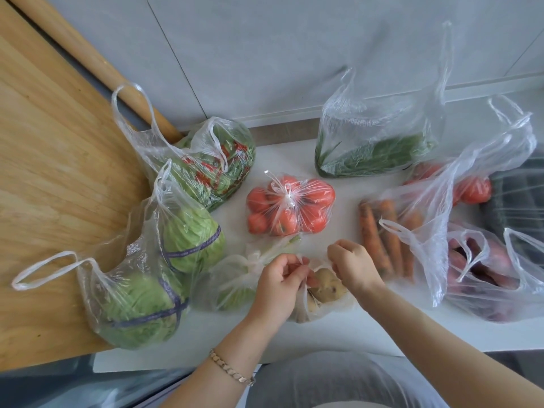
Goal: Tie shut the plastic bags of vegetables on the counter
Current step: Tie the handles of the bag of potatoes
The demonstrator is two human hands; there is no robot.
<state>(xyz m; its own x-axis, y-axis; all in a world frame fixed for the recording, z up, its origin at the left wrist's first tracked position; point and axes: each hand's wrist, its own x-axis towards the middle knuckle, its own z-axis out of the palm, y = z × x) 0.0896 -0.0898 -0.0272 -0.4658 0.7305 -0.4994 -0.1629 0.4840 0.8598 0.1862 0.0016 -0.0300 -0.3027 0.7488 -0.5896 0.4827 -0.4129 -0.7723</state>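
Probably home kitchen: white counter [294,334], wooden board [44,172], bagged vegetables [290,206].

Thin glossy crinkled plastic bags [379,128], matt white counter [294,334], grained wood board [59,172]

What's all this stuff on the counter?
tomato bag: 1, red, centre, knotted
potato bag: 1, tan, front centre
cabbage bag: 1, green, left
leafy greens bag: 1, green, back
carrot bag: 1, orange, right
red-printed bag: 1, green, back left
small knotted bag: 1, pale green, left of potatoes
reddish roots bag: 1, purple-red, front right
red vegetables: several, red, far right, behind carrots
wooden board: 1, tan, left
bracelet: 1, gold, left wrist
left hand: 1, pinching potato bag's handle
right hand: 1, pinching other handle
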